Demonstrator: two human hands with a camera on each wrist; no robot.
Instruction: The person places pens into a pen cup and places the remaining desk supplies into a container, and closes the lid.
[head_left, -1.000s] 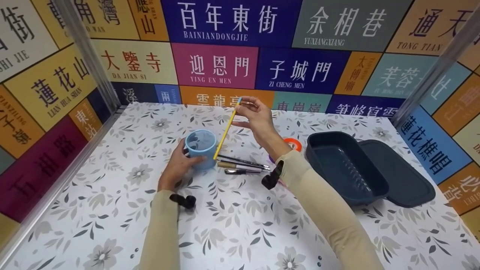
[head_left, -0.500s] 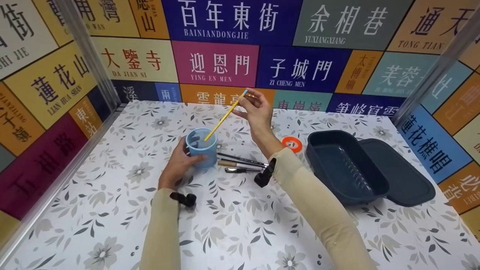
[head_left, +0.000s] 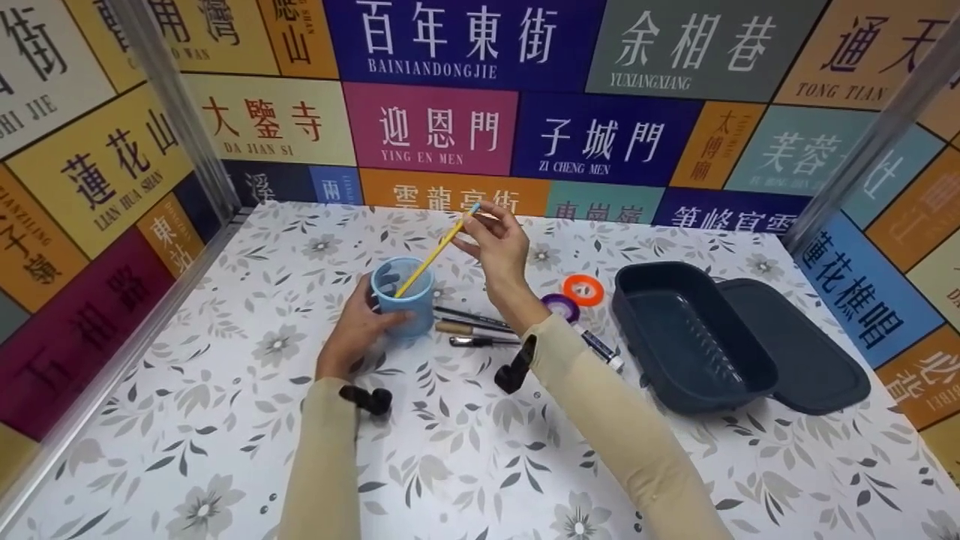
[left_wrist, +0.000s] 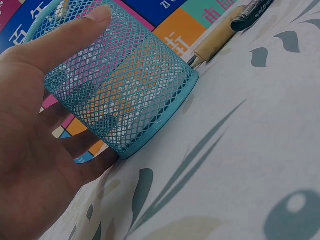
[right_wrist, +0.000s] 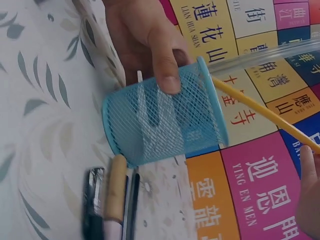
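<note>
My left hand (head_left: 352, 330) holds a light blue mesh pen holder (head_left: 411, 321) upright on the table, thumb across its near side and fingers behind it. A slim yellow pencil (head_left: 436, 256) with a light blue end is pinched near that end by my right hand (head_left: 501, 251). It slants down to the left, its lower end inside the holder's mouth. In the right wrist view the pencil (right_wrist: 265, 111) crosses the rim of the mesh holder (right_wrist: 165, 117). Right of the holder lie several pens and brushes, among them a tan-barrelled one (head_left: 454, 328) and a black-capped pen (head_left: 469, 341).
Right of my right hand lie an orange ring (head_left: 598, 292), a purple ring (head_left: 574, 309) and a marker (head_left: 600, 349), partly by my sleeve. Beyond them stands a dark blue box (head_left: 694, 345), with its lid (head_left: 821, 367) beside it. Printed panels (head_left: 435, 127) wall the table's back.
My right hand first carried the pencil from beside the holder up over its mouth, then came down and left, lowering its end inside. The left hand kept its hold in place.
</note>
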